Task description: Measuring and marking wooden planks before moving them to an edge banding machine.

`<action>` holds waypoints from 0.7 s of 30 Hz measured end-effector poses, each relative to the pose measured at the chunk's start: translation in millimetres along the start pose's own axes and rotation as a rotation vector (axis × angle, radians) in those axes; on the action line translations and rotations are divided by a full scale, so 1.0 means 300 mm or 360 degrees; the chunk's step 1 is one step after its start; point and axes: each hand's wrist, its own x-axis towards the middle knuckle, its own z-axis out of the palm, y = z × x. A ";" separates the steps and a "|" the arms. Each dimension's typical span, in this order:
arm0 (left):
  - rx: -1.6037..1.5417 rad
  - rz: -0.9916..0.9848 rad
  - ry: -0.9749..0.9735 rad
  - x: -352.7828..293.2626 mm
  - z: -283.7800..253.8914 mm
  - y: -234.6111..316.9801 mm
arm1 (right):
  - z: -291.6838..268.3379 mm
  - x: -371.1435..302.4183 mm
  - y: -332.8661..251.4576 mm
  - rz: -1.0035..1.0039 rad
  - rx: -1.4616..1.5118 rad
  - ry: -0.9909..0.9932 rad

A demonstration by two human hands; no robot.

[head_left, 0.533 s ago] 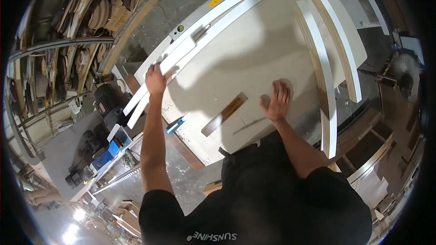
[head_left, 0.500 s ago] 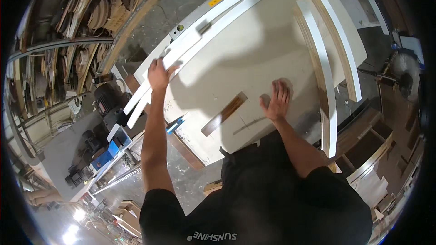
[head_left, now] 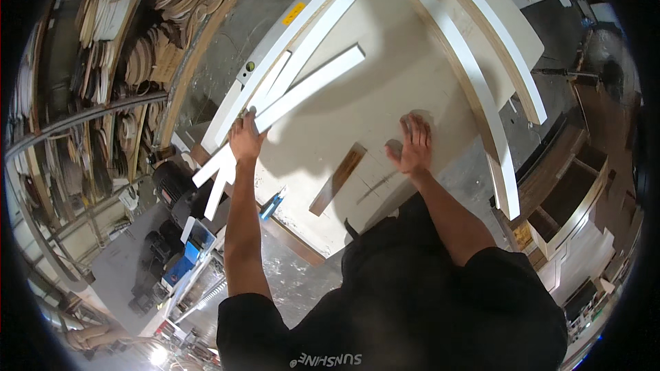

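Note:
My left hand is closed around a white wooden strip that slants across the pale work board. Under it, a second white strip crosses at an angle. A longer white-edged strip runs along the board's left edge. My right hand rests on the board with its fingers stretched, holding nothing. Between my hands lies a short brown wood piece. Near my left forearm is a small blue tool, its kind unclear.
Two long curved white-faced pieces stand along the board's right side. A level with a yellow label lies beyond the left edge. Shelves of cut wood are at the far left, a dark motor below them, a wooden drawer frame at right.
One white strip in my left hand has turned clockwise, its far end swinging right over the board and away from the others. My right hand stays flat on the board.

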 end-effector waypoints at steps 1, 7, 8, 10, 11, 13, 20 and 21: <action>0.0000 0.0013 -0.0001 -0.008 -0.012 0.015 | 0.001 -0.001 0.003 0.0013 -0.0001 0.0003; -0.0115 0.0044 -0.0008 -0.050 -0.025 0.082 | -0.003 -0.002 0.001 -0.0045 0.0003 0.0036; -0.0118 0.0027 -0.0008 -0.064 -0.020 0.077 | -0.008 0.003 -0.002 -0.0053 0.0024 0.0034; -0.0162 -0.0044 0.0013 -0.103 -0.008 0.068 | -0.011 0.006 -0.011 -0.0074 0.0040 0.0023; -0.0168 -0.0060 0.0010 -0.113 -0.005 0.055 | -0.011 0.006 -0.015 -0.0061 0.0000 0.0043; -0.0174 -0.0174 0.0235 -0.115 -0.007 0.022 | -0.008 0.004 -0.018 -0.0069 -0.0041 0.0053; -0.0033 -0.0582 0.0112 -0.155 0.023 -0.094 | -0.001 0.006 -0.028 -0.0057 -0.0115 0.0088; -0.0062 -0.0531 0.0153 -0.167 0.025 -0.116 | -0.001 0.009 -0.035 -0.0064 -0.0131 0.0078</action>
